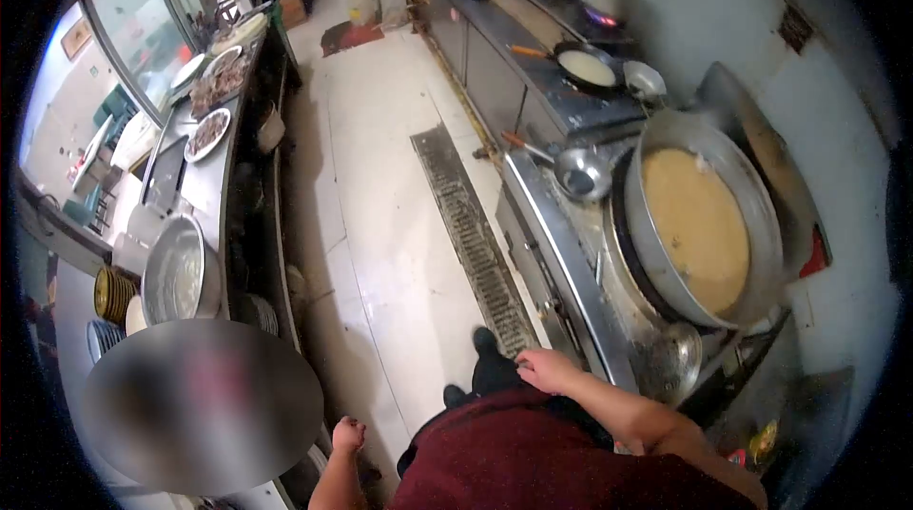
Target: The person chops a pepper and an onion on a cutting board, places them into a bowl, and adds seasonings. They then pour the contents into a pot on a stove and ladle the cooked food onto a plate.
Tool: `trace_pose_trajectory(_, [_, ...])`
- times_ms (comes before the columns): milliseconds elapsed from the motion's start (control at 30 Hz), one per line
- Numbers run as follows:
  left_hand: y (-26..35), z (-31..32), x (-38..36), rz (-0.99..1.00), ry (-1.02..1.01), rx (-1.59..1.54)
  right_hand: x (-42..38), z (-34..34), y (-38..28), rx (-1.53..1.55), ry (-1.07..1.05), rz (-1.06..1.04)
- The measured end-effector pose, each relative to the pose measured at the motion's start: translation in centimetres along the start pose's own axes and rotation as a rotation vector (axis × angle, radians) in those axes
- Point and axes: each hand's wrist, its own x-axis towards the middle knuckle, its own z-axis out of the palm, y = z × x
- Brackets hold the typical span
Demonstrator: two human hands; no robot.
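Observation:
My right hand rests against the front edge of the steel stove, fingers loosely curled with nothing in them. My left hand hangs at my side over the floor, curled into a loose fist and holding nothing. On the stove to my right sits a large wok full of a yellow liquid. A metal ladle lies on the stove just left of the wok. I wear a dark red apron.
A smaller pan with pale liquid sits farther along the stove. On the left a steel counter carries a big steel bowl, stacked plates and dishes of food. A floor drain grate runs down the tiled aisle.

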Motion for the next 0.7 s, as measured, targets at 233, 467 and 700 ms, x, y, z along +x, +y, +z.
trace_pose_trajectory(233, [16.8,-9.8,7.3,-0.077,0.212,-0.451,18.3,-10.1,-2.2,-0.236,-0.056,-0.128])
trace_pose_trajectory(467, [11.4,-6.0,13.8,-0.034,-0.104,0.171,35.4,-22.2,-6.9,-0.203,-0.112,-0.198])
trace_pose_trajectory(700, [11.3,-7.4,28.9,0.241,-0.405,0.467,56.9,-32.8,-12.7,-0.255,-0.205,-0.262])
